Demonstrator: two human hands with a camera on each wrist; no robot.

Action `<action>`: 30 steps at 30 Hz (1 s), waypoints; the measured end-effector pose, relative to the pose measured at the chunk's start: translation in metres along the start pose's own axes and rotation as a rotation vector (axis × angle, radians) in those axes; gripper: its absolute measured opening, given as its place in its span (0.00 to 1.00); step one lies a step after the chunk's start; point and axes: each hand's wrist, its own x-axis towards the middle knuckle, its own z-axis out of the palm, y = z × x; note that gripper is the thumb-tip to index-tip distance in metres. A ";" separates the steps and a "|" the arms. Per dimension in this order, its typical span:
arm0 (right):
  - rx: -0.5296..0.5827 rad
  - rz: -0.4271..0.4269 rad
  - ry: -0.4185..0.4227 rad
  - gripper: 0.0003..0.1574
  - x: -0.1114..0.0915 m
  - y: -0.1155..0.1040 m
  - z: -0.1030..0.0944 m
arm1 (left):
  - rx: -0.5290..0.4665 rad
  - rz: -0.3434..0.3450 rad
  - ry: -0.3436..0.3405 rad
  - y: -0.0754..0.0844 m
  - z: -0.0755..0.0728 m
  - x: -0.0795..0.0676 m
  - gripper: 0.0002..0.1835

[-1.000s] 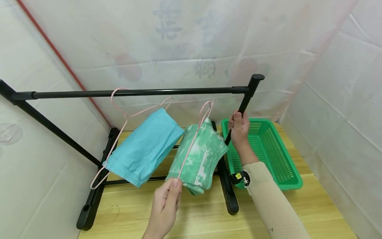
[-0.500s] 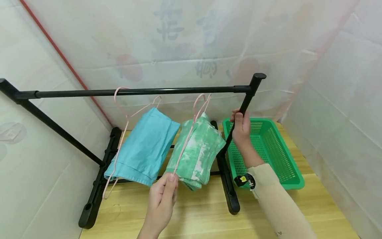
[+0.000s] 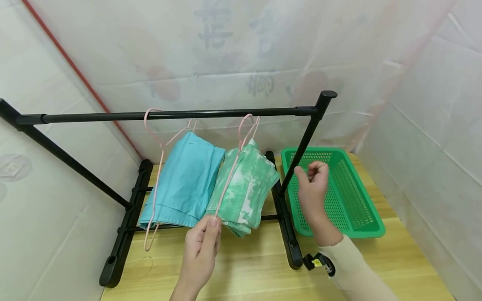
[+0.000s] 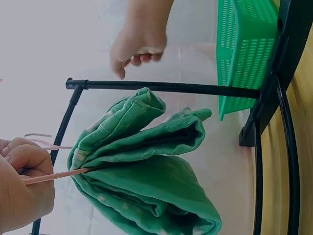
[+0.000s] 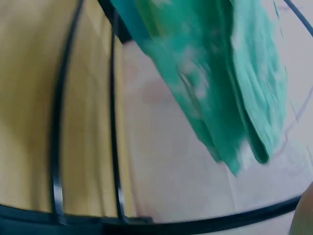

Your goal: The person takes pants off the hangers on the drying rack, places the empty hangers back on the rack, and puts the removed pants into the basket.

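My left hand (image 3: 199, 246) pinches the lower end of a pink clothes hanger (image 3: 228, 179). Folded over that hanger is a green and white tie-dye garment (image 3: 246, 188), its folds fanned out in the left wrist view. The hanger's hook stands close to the black rail (image 3: 211, 114); I cannot tell whether they touch. To the left, a folded blue garment (image 3: 184, 179) hangs from the rail on a second pink hanger (image 3: 162, 167). My right hand (image 3: 314, 192), holding nothing, is beside the rack's right post (image 3: 303, 146) with loosely bent fingers.
A green perforated basket (image 3: 361, 200) stands behind my right hand, right of the rack. The rack's black feet (image 3: 288, 238) rest on a wooden tabletop (image 3: 248, 276). White sheeting (image 3: 425, 125) encloses the back and sides.
My right hand has let go of the rack's post and drawn back. My left hand has shifted slightly left, raising the green garment's hanger towards the rail. The blue garment has swung round.
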 end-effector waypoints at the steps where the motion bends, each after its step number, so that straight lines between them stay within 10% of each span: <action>1: -0.001 0.024 -0.043 0.16 -0.007 0.002 0.001 | 0.004 -0.005 0.003 0.000 0.000 0.000 0.19; 10: -0.045 0.403 -0.432 0.34 -0.057 0.023 0.005 | 0.013 -0.012 0.006 0.001 0.000 0.001 0.19; 17: 0.172 0.608 -0.627 0.49 -0.064 0.033 0.011 | 0.022 -0.025 0.010 0.002 0.000 0.001 0.19; 30: 0.384 0.772 -0.623 0.42 -0.060 0.035 0.022 | 0.029 -0.008 0.014 0.004 -0.001 0.003 0.19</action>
